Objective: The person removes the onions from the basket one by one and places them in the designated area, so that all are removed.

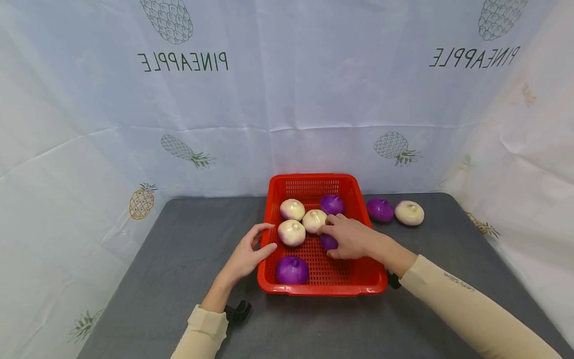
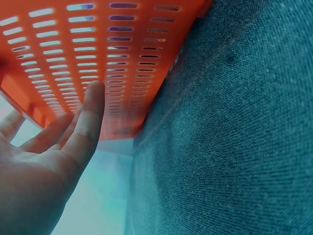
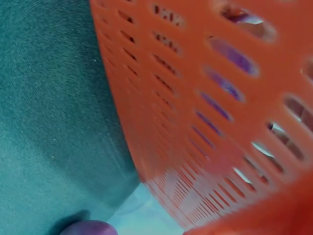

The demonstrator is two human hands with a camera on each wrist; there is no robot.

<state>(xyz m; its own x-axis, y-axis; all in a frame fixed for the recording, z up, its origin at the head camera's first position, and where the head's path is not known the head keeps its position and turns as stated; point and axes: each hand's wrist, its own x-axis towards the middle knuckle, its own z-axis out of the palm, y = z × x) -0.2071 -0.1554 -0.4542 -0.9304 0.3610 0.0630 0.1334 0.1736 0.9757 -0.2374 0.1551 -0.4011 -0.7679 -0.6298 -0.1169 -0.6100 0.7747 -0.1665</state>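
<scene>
We see the right hand (image 1: 352, 238) reaching into the red slotted basket (image 1: 358, 279), fingers curled down over a small purple onion (image 1: 328, 243) that shows only as a sliver beneath the palm. The hand covers most of it, so we cannot tell which way its tip points or how its axis lies. The grasp looks closed around it, thumb low on the near side.

Just beyond those fingertips, touching or nearly so, sits a white onion (image 1: 314, 220) with its tip facing up. Left of the grip lies another white onion (image 1: 291, 232), also tip up, and farther back a third white onion (image 1: 292, 209). Beyond the knuckles rests a purple onion (image 1: 332, 204) near the basket's far wall. Nearer to us than the grip, toward the front left corner, lies a large purple onion (image 1: 292, 269).

Our left hand (image 1: 248, 255) rests against the basket's left outer wall, fingers extended and relaxed, thumb at the rim; it holds nothing. The left wrist view shows the fingers (image 2: 88, 117) lying along the slotted orange-red wall (image 2: 98, 49) above the grey table (image 2: 230, 147).

To the right of the gripping hand, outside the basket on the table, a purple onion (image 1: 380, 209) and a white onion (image 1: 409, 213) sit side by side, touching or almost so.
</scene>
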